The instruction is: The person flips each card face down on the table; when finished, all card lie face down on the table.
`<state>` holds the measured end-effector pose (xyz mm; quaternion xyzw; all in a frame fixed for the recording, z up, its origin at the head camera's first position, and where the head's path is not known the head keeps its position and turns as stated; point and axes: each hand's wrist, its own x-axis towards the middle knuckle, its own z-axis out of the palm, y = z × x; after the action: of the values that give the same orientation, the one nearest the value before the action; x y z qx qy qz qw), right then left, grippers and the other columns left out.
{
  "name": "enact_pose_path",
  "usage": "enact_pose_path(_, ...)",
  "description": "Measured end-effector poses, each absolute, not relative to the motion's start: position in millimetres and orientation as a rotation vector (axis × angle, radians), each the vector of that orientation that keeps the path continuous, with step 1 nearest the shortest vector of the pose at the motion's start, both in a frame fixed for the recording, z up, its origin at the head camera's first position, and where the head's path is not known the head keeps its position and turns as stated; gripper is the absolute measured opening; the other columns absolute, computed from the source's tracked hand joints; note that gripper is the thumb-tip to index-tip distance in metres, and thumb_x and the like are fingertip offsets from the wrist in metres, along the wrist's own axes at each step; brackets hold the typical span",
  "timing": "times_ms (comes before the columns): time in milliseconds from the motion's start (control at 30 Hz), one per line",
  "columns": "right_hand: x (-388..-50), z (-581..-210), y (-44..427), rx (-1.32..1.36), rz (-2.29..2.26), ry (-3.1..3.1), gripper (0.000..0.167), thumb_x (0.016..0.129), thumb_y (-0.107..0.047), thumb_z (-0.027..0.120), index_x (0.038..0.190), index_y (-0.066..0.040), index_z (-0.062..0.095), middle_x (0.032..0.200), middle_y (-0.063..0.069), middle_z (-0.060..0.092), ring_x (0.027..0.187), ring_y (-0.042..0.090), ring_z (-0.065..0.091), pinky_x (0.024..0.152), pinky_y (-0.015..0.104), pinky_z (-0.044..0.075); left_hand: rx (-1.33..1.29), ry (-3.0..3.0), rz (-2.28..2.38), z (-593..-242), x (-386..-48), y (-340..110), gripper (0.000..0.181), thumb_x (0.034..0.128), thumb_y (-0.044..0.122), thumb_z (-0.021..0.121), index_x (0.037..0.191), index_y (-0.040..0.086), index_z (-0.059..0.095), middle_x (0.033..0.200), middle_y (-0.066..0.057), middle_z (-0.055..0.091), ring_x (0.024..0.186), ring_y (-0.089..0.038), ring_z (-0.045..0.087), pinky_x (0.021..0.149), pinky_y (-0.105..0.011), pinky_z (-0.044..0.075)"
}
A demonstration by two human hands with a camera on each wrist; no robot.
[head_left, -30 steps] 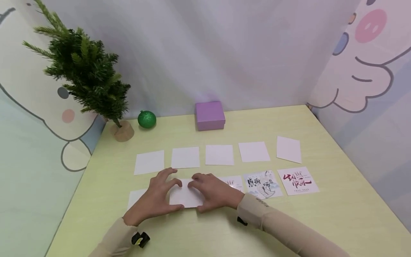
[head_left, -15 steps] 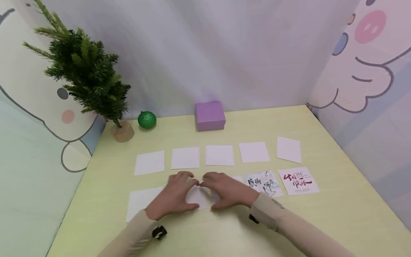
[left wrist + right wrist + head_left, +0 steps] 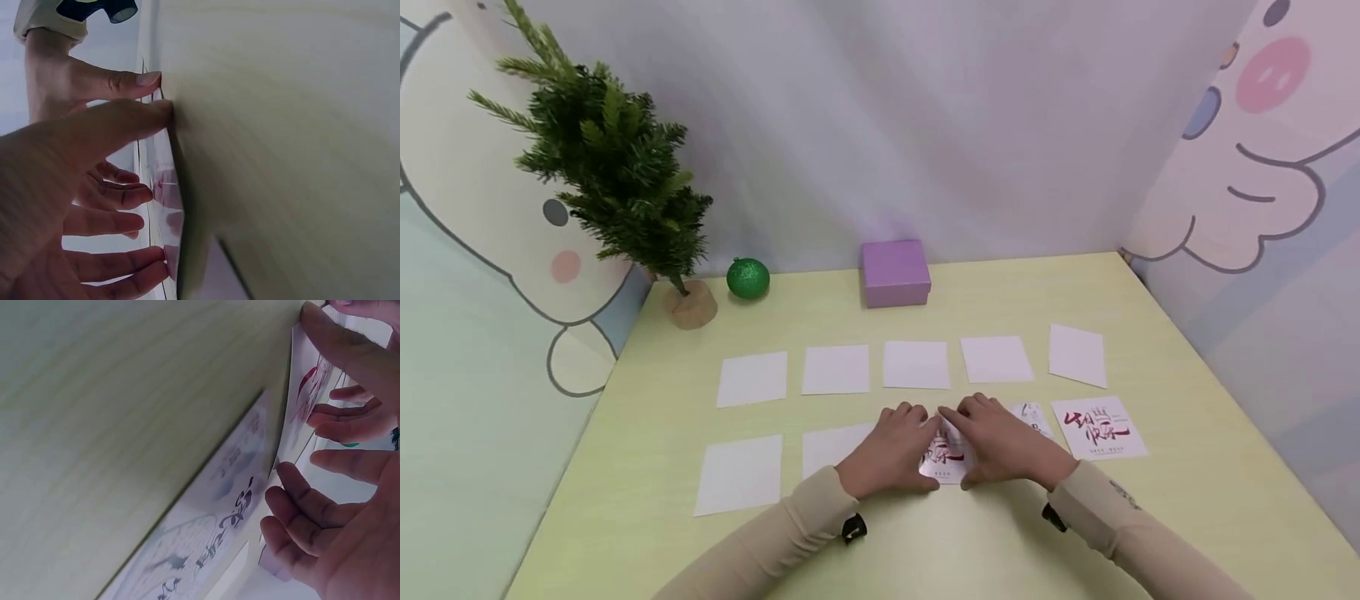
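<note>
Along the near row of the pale yellow table (image 3: 955, 550), third from the left: one red-lettered greeting card (image 3: 943, 462), print side up, pinched in both your hands; your left hand (image 3: 891, 450) had its left part and your right hand (image 3: 1003, 446) its right, thumbs at the near edge, fingertips at the far edge, each spread about as wide as the card was deep; whether it lay fully flat you could not have told for certain.

Done, by judgement: three cards of ten showed print, namely yours, one thank-you card with dark calligraphy (image 3: 1033, 417), partly hidden by your right hand, and one birthday card with red calligraphy (image 3: 1101, 427) at the right end; left: two plain white cards (image 3: 739, 475) at the near row's left, five blank white cards (image 3: 915, 364) in the far row, none in your grasp.

Containers: one purple box (image 3: 895, 273), lid on, contents unseen; one round wooden base (image 3: 691, 305), bearing a small artificial fir tree (image 3: 617, 175).
</note>
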<state>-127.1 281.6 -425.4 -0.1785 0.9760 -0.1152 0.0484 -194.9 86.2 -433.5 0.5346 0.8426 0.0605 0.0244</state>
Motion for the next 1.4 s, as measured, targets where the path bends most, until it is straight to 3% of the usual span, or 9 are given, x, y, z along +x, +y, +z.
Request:
enact_pose_path(167, -128.7, -428.2, 281.2, -0.550, -0.363, 2.962, 0.105, 0.048, -0.043, 0.093, 0.136, -0.003, 0.052, 0.097, 0.001, 0.046, 0.089, 0.015, 0.041, 0.077, 0.031, 0.039, 1.684, 2.603, 0.205, -437.1, -193.5, 87.2, 0.083, 0.0647, 0.058, 0.080, 0.129, 0.013, 0.053, 0.105, -0.001, 0.059, 0.094, -0.017, 0.051, 0.077, -0.032, 0.041)
enact_pose_path(300, -127.9, -429.5, 280.1, -0.549, -0.411, 2.935, 0.107, 0.049, -0.043, 0.091, 0.139, -0.003, 0.048, 0.097, 0.000, 0.042, 0.088, 0.013, 0.039, 0.074, 0.027, 0.043, 1.715, 2.623, 0.196, -439.5, -193.1, 86.8, 0.082, 0.0645, 0.060, 0.078, 0.127, 0.013, 0.054, 0.104, 0.000, 0.060, 0.093, -0.016, 0.051, 0.076, -0.032, 0.040)
enact_pose_path(667, -125.9, -428.0, 279.7, -0.704, -0.472, 3.046, 0.133, 0.052, -0.038, 0.089, 0.154, -0.005, 0.011, 0.109, 0.004, 0.043, 0.091, 0.010, 0.040, 0.080, 0.026, 0.047, 1.875, 2.604, 0.197, -433.7, -195.3, 91.8, 0.078, 0.0731, 0.063, 0.071, 0.137, 0.023, 0.048, 0.125, 0.000, 0.057, 0.109, -0.017, 0.054, 0.087, -0.040, 0.044)
enact_pose_path(1067, -128.5, -416.5, 281.6, -0.796, -0.521, 3.114, 0.128, 0.054, -0.034, 0.088, 0.152, 0.000, 0.013, 0.116, 0.006, 0.044, 0.101, 0.013, 0.044, 0.085, 0.028, 0.048, 1.919, 2.503, 0.223, -420.4, -199.4, 100.0, 0.049, 0.0753, 0.052, 0.073, 0.119, 0.033, 0.061, 0.125, 0.000, 0.057, 0.103, -0.022, 0.052, 0.076, -0.035, 0.042)
enact_pose_path(1233, -126.0, -409.0, 284.5, -0.634, -0.651, 3.085, 0.131, 0.058, -0.038, 0.089, 0.156, -0.011, 0.006, 0.133, 0.010, 0.044, 0.112, 0.018, 0.051, 0.089, 0.035, 0.051, 1.885, 2.507, 0.290, -408.7, -206.2, 96.9, 0.056, 0.0744, 0.051, 0.075, 0.123, 0.028, 0.057, 0.118, -0.001, 0.058, 0.096, -0.019, 0.053, 0.072, -0.032, 0.045)
enact_pose_path(1400, -119.6, -412.1, 289.8, -0.454, -0.932, 2.992, 0.130, 0.058, -0.037, 0.091, 0.156, -0.024, 0.007, 0.147, 0.008, 0.041, 0.125, 0.026, 0.051, 0.093, 0.044, 0.050, 1.784, 2.471, 0.698, -391.8, -217.1, 85.3, 0.061, 0.0716, 0.042, 0.079, 0.122, 0.019, 0.054, 0.119, -0.004, 0.055, 0.087, -0.013, 0.057, 0.073, -0.025, 0.049)
